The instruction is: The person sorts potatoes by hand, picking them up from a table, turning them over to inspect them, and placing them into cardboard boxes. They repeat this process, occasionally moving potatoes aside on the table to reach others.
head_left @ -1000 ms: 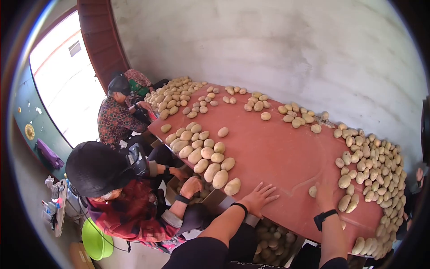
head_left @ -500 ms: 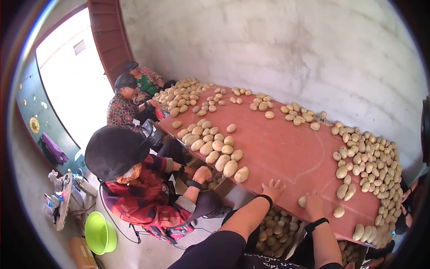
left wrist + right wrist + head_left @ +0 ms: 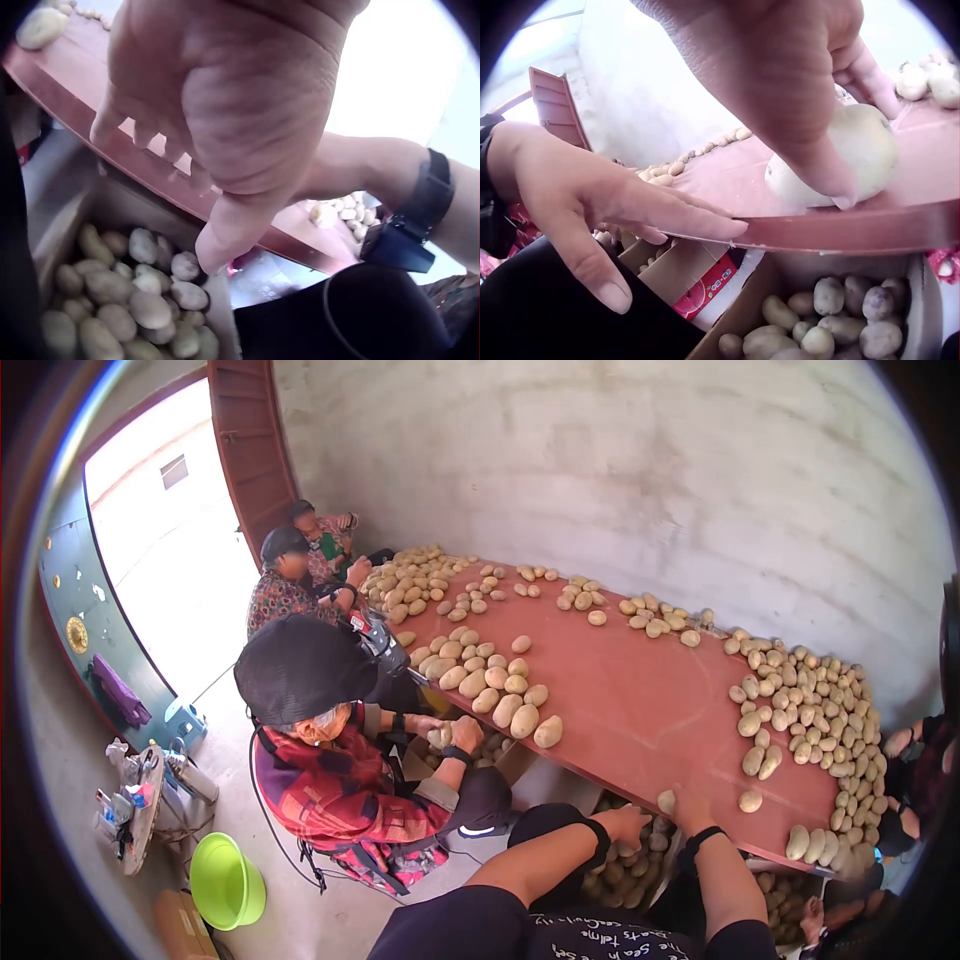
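Note:
My right hand [image 3: 692, 812] grips a single potato [image 3: 871, 150] at the near edge of the red tabletop [image 3: 640, 710]. Its thumb lies along the potato's near side, with the fingers on the far side. My left hand [image 3: 624, 824] is at the same edge, off to the left, palm down and holding nothing. In the left wrist view its fingers [image 3: 154, 139] extend loosely past the table's edge. Below both hands stands a cardboard box [image 3: 924, 296] with many potatoes [image 3: 120, 300] inside.
Potatoes are heaped at the table's right end [image 3: 830, 720] and in a left group [image 3: 490, 670]. A person in a red plaid shirt [image 3: 340, 790] sits close on my left, handling potatoes over another box. A green basin [image 3: 228, 880] stands on the floor.
My left hand has come off the tabletop to the edge above the box. My right hand has drawn the potato across the table to the near edge. The head view has shifted.

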The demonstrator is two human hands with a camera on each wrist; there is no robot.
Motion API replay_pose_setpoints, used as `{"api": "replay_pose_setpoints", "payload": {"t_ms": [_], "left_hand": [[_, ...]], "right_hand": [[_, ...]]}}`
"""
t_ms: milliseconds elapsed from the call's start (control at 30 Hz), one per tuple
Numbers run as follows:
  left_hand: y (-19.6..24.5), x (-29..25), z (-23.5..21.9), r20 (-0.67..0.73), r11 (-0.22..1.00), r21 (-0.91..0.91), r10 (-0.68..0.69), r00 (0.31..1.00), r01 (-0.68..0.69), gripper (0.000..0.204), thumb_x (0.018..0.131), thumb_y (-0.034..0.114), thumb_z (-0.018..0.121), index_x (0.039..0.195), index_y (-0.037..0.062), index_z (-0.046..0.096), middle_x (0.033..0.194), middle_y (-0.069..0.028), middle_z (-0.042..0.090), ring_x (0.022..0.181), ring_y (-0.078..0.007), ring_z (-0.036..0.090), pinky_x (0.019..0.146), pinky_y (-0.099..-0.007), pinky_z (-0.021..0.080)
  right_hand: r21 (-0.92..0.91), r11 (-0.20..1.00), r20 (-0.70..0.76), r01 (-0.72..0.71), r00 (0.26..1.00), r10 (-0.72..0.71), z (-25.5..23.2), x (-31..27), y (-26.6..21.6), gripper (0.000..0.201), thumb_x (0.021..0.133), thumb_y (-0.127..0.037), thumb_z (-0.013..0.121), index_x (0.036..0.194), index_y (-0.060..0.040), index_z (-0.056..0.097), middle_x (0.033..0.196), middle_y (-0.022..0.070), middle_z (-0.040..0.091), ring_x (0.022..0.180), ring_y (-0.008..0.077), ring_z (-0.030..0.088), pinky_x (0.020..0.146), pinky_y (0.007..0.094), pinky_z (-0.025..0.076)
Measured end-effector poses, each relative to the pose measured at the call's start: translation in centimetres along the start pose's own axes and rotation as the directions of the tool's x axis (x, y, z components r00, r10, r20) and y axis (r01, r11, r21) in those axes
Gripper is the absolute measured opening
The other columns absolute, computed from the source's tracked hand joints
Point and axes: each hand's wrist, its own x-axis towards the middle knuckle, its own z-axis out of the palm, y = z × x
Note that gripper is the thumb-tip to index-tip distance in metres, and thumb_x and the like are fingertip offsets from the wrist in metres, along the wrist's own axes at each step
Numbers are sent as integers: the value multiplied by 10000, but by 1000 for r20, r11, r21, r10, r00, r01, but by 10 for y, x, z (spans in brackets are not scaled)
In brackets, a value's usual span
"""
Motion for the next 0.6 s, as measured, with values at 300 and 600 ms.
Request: {"api": "replay_pose_setpoints", "payload": {"t_ms": [300, 600], "left_hand": [[2, -66, -34, -578, 809, -453, 55, 815, -375, 922, 734, 178, 759, 1466, -44, 245, 1300, -249, 507, 1181, -309, 535, 1002, -375, 431], [30, -143, -73, -632, 143, -713, 292, 718, -686, 948, 800, 61, 720, 1527, 36, 112, 1446, -133, 378, 1328, -249, 416, 1076, -390, 379]], "right_hand": [[691, 721, 218, -57, 967, -133, -84, -4, -32, 676, 630, -201, 822, 1242, -42, 584, 1036, 115, 677, 881, 217, 648, 763, 362, 517], [900, -295, 219, -320, 919, -328, -185, -49, -76, 557, 982, -378, 506, 1413, -43, 391, 1065, 88, 643, 862, 154, 652, 604, 216, 459]]}}
